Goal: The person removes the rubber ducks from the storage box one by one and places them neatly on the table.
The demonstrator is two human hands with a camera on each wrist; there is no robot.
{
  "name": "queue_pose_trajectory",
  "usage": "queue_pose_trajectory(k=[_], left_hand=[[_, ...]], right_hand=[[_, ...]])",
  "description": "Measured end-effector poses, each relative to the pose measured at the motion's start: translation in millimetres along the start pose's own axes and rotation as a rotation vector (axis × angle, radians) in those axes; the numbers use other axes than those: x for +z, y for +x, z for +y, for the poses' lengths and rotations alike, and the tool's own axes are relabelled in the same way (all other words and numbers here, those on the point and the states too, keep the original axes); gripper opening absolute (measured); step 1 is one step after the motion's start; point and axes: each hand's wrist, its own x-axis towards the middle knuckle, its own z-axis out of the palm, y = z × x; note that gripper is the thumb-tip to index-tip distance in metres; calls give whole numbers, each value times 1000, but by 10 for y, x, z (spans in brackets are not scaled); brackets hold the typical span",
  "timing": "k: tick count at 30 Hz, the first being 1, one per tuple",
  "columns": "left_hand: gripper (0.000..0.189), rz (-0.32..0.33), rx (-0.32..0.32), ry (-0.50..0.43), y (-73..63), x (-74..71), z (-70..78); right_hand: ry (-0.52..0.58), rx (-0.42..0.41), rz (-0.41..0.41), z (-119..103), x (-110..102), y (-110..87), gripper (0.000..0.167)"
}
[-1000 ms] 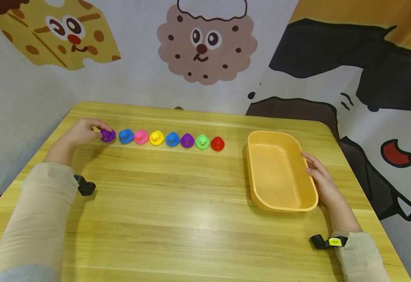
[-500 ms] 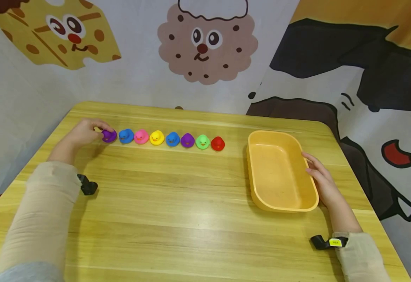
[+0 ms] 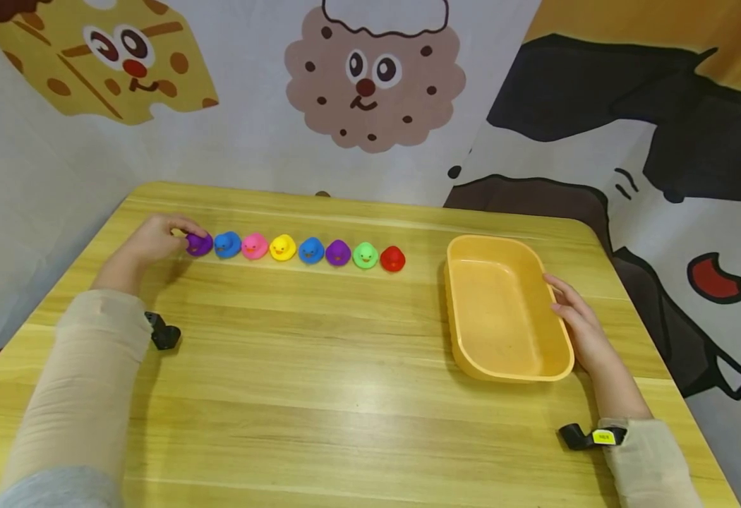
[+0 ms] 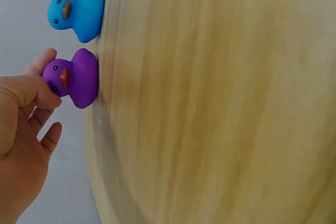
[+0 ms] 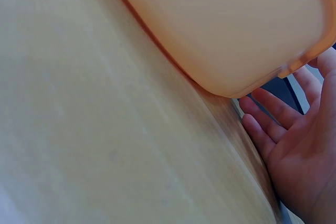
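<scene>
My left hand pinches a purple rubber duck by its head, at the left end of a row of rubber ducks. In the left wrist view, that purple duck sits upright with its base at the table surface. A blue duck is close beside it, a small gap between them. My right hand rests against the right side of a yellow plastic basin, fingertips at its rim. The right wrist view shows the right hand's lower fingers fairly straight, outside the basin wall.
To the right, the row continues with a pink duck, a yellow duck, a blue one, a second purple one, a green duck and a red duck. The wooden table ends before a cartoon-printed cloth.
My left hand has slid the purple duck slightly right, narrowing its gap to the blue duck. My right hand and the basin have stayed in place.
</scene>
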Motion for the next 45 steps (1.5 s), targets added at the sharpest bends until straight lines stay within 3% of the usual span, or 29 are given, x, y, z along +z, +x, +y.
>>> queue_pose_trajectory(k=[12,45], left_hand=[[33,-8,-47,-27,18,5,19],[38,0,-39,-12,-17,6,9]], right_hand=[[1,2,4,-2,2,6,47],[-13,5,-1,2,-3,-2,47]])
